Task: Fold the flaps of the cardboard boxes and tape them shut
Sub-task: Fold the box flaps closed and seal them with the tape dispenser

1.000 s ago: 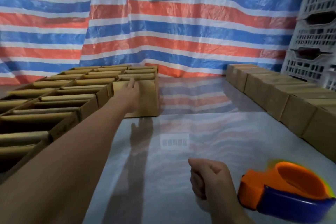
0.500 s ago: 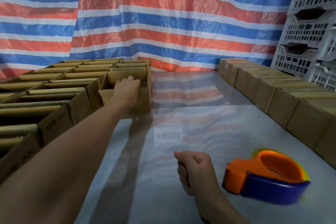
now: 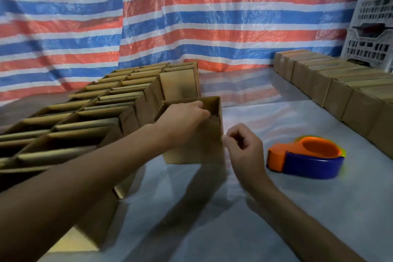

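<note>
Fingers (image 3: 198,104) of the left hand (image 3: 182,120), whose forearm passes in front of the block of unsealed boxes (image 3: 119,100) left of the open box (image 3: 197,147), hook over that box's top rim and grip it, thumb at the inner wall. The open box sits just beside the block on the shiny table (image 3: 350,198). At the open box's right-hand corner is the right hand (image 3: 244,151), fingers curled and holding nothing, index tip at the cardboard edge; whether it touches cannot be told. Right of the open box, beyond that hand, an orange-and-blue tape dispenser (image 3: 306,157) lies on the table. Farther right of the box runs a row of closed boxes (image 3: 340,95).
</note>
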